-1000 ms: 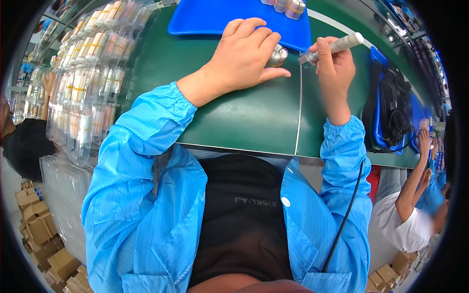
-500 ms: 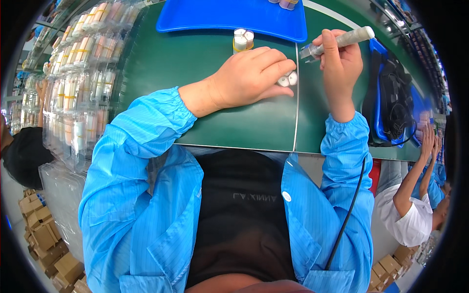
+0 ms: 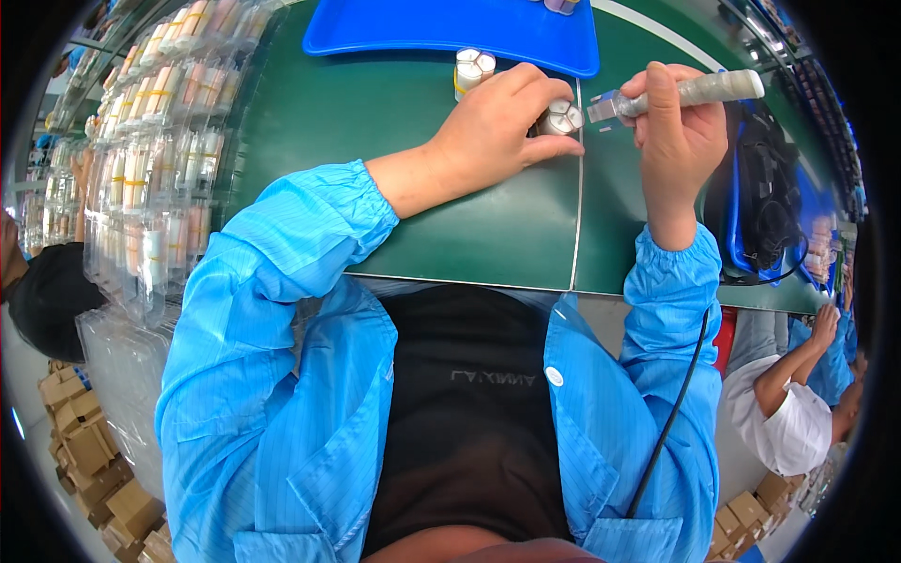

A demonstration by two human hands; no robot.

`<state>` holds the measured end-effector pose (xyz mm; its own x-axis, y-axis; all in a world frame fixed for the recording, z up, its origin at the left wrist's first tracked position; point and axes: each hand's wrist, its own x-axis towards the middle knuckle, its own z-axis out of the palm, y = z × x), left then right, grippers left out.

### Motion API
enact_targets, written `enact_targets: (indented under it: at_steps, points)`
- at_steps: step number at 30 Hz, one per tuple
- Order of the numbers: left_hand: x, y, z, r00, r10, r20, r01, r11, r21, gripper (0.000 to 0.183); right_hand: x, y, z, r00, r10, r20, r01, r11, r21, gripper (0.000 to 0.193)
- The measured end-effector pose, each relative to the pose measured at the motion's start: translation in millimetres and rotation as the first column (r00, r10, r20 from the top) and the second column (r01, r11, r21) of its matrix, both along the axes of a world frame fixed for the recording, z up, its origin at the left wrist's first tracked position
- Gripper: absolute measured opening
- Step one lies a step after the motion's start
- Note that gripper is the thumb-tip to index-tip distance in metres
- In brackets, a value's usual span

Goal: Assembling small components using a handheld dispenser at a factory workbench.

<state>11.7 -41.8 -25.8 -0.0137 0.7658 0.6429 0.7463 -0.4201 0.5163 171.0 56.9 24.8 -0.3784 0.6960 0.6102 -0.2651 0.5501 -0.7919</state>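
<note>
My left hand (image 3: 497, 127) reaches over the green tabletop, thumb and fingers curled round a small bundle of white-topped cylinders (image 3: 562, 117). Part of that bundle is hidden behind the fingers. To its right, my right hand (image 3: 682, 145) grips a thick pen-like tool (image 3: 718, 88) with a whitish handle. The tool's flat, shiny end points left at the bundle, a small gap away. Another bundle of white-topped cylinders (image 3: 472, 70), tied with a yellow band, stands upright just beyond my left hand.
A blue tray (image 3: 450, 38) lies at the far side. Clear plastic trays of banded cylinders (image 3: 141, 178) are stacked at the left. On the right sit a black bag (image 3: 765, 197) and blue trays. Cardboard boxes (image 3: 94, 441) fill the lower left floor; a person in white (image 3: 784, 413) works at right.
My right hand has drawn right and slightly down with the tool. My left hand has shifted a little up and right, its bundle now showing more of its top.
</note>
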Motion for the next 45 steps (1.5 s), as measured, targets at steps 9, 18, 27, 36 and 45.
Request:
enact_targets:
  at_steps: [9, 18, 27, 36, 45]
  points:
    - [-2.4, 2.5, -1.6, 0.995, -0.026, 0.101, 0.031, 0.998, -0.045, 0.050, -0.3, -2.6, -11.4, 0.998, -0.014, 0.063, 0.015, 1.000, -0.019, 0.011]
    - [-2.1, 1.2, 1.0, 0.995, -0.034, 0.099, 0.041, 0.997, -0.067, 0.049, -0.7, -2.1, -12.4, 0.979, -0.116, 0.170, 0.103, 0.991, 0.085, 0.014]
    - [-1.8, 1.8, 1.3, 0.998, -0.026, 0.050, 0.030, 0.997, -0.069, 0.046, -3.9, -2.4, -13.1, 0.955, -0.193, 0.224, 0.157, 0.974, 0.166, 0.013]
    - [-1.6, 4.1, -4.6, 0.985, -0.088, 0.150, 0.100, 0.992, -0.082, 0.061, 4.1, 14.9, 0.9, 0.999, -0.049, -0.022, 0.046, 0.994, -0.097, 0.015]
    - [-3.3, 0.9, -0.8, 0.998, -0.036, 0.056, 0.046, 0.980, -0.195, 0.050, -0.9, 6.0, -3.4, 0.999, -0.025, 0.032, 0.027, 0.998, -0.057, 0.016]
